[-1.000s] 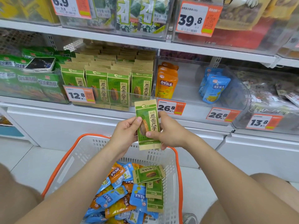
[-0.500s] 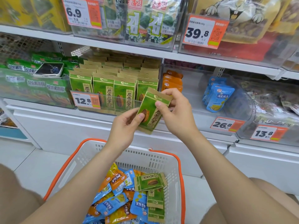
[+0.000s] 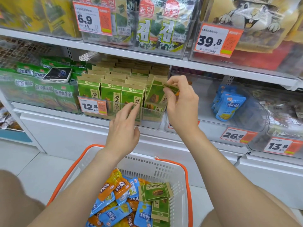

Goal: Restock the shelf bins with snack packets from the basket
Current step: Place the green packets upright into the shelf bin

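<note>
Green packet: it was tilted at the right end of the front row. Its lower edge was already inside the bin and its top corner leaned out towards the right. It was not yet upright like its neighbours.
Right hand: it pinched the packet's top corner between thumb and fingertips. From where I stood, that high grip looked chosen so the bottom could be steered into the narrow gap without knuckles knocking the row.
Left hand: it held nothing. The fingers were straight and spread, with the tips at the bin's front wall, seemingly steadying the standing packets.
Clear bin: it was packed with the same green packets, upright and facing out, with a price tag on its front. The matching print explained why the packet went here.
Basket: it sat directly under both arms, close to the shelf, so each reach was short. Blue packets, orange ones and spare green packets lay loose inside.
Neighbouring bin: it was sparsely filled with blue bags, probably the home for the basket's blue ones.
Phone: it was parked on the bags of the left-hand bin, out of the way of both hands.
</note>
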### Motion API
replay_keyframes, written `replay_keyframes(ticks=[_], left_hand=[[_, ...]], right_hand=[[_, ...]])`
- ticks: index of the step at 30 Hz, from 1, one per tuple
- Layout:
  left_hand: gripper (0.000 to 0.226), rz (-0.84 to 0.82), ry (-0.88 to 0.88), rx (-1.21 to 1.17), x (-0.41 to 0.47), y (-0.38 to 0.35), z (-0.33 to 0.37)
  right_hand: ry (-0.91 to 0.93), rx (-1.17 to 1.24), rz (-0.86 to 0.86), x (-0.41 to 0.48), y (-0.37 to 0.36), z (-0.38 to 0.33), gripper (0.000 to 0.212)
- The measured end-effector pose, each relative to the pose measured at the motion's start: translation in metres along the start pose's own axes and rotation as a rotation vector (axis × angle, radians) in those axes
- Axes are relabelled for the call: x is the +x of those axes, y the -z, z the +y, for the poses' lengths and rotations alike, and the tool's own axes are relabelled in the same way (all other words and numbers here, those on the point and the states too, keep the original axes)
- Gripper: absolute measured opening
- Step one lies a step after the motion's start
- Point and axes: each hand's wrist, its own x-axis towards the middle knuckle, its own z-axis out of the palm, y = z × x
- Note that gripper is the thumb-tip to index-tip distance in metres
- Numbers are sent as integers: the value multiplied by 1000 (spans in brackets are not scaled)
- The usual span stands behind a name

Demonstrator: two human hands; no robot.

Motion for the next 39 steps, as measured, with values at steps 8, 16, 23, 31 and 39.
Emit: replay_keyframes(ticks=[8, 16, 23, 31, 39], left_hand=[[76, 18, -11, 11, 4, 3, -3], [79, 14, -38, -14, 0, -2, -9], [47, 138, -97, -82, -20, -21, -19], [30, -553, 22, 7, -62, -74, -45], [28, -1060, 73, 75, -125, -130, -52]], right_hand=[[-47, -413, -173, -4, -38, 24, 20], [-59, -467, -11, -2, -43, 26, 19], [97, -225, -426, -33, -28, 5, 12], [-110, -533, -1410, -100, -33, 21, 10], [-81, -607, -1553, -135, -40, 20, 18]])
